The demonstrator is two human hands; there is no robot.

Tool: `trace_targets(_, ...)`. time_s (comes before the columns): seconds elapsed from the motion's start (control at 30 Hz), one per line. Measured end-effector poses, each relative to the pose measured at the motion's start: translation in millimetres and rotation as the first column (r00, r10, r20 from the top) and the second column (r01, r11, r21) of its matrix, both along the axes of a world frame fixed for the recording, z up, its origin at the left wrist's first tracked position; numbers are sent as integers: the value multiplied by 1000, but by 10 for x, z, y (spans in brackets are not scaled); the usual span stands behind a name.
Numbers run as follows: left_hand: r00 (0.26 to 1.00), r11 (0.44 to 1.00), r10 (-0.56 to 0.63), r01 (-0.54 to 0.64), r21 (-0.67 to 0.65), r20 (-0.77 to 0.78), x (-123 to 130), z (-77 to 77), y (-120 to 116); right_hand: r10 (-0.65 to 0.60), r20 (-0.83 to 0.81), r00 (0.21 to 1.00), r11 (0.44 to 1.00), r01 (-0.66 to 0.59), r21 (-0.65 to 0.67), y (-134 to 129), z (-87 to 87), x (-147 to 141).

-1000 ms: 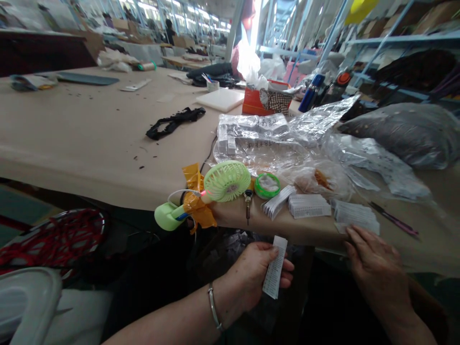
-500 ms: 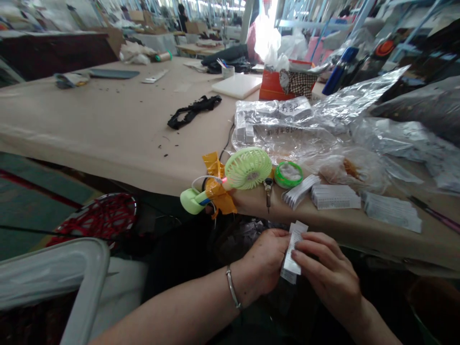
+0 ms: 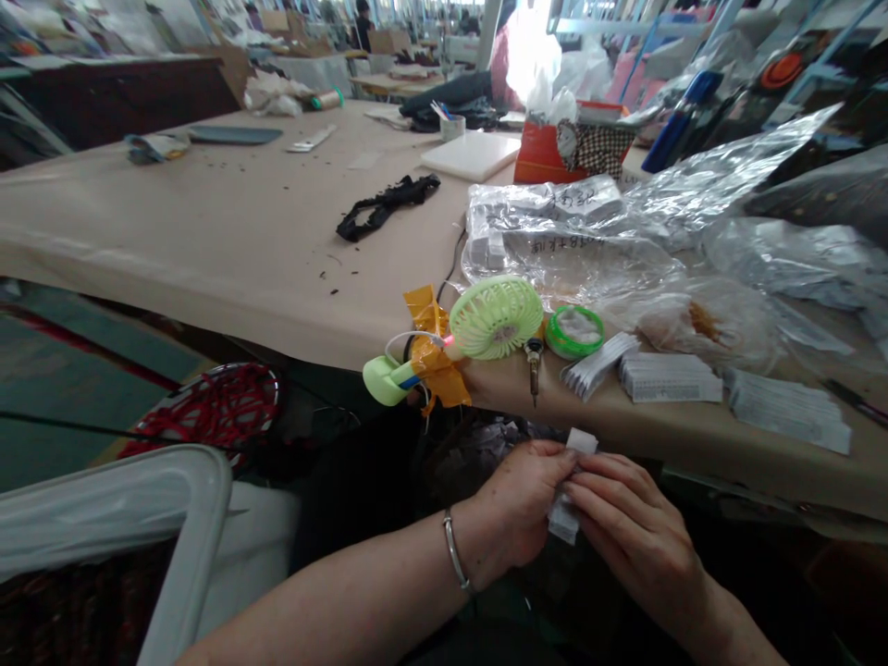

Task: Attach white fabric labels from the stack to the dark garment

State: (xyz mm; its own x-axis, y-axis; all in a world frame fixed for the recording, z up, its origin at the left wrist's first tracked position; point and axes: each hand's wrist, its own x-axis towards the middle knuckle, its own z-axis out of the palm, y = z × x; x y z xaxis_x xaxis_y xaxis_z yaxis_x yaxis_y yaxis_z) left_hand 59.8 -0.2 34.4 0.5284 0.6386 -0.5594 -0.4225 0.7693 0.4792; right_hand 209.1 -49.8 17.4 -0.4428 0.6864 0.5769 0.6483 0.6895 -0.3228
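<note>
1. Left hand [image 3: 524, 499] pinches folded paper labels [image 3: 563, 523] before the tabletop's [image 3: 277, 222] near edge.
2. Right hand [image 3: 638, 536] closes on the same labels.
3. A label stack [image 3: 671, 379] lies along that edge.

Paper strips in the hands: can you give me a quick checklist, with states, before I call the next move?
1. Left hand holding the paper strips: ok, its thumb lies on them.
2. Right hand gripping too: cannot tell; its fingers touch the strips, but its thumb is hidden.
3. Print on the held strips readable: not ok, fingers cover much of them.
4. Middle paper stack on the table: ok, lying near the edge between two others.
5. Pointed tool apart from both hands: ok, it lies at the table edge.
6. Green fan secured: cannot tell how firmly; orange tape is wrapped around its handle.
</note>
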Motion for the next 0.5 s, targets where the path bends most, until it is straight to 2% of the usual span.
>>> trace_targets(0.07,999,999,-45,45,4,-5,-31,14,-2,-60,-135,989,997,52,-64,-37,-27,38)
trace_targets(0.1,996,996,-87,87,6,-2,-50,28,-2,-133,-238,962,988,108,-113,-45,-38,66)
trace_targets(0.17,981,981,-192,191,12,20,-90,58,-7,-313,-439,842,936,195,-293,-29,-55,132)
trace_targets(0.2,971,972,-235,235,14,34,-108,73,-13,-382,-509,772,894,170,-414,-5,-62,166)
trace_targets(0.23,963,964,-264,264,19,46,-124,83,-22,-423,-552,719,838,78,-540,28,-69,197)
trace_targets(0.27,958,959,-282,281,25,58,-135,90,-34,-433,-579,691,758,-69,-649,65,-78,221)
trace_targets(0.3,952,955,-296,295,33,70,-144,92,-49,-422,-595,684,643,-236,-728,103,-89,238)
trace_targets(0.37,943,947,-321,318,48,91,-152,85,-84,-391,-628,672,400,-491,-774,167,-120,247)
trace_targets(0.4,938,943,-333,329,56,97,-154,78,-102,-391,-648,654,326,-560,-762,190,-138,239)
trace_targets(0.43,935,940,-341,336,62,100,-156,71,-118,-397,-669,629,293,-604,-741,206,-155,226)
trace_targets(0.5,927,932,-362,356,74,98,-163,59,-141,-411,-707,575,295,-650,-700,219,-180,189)
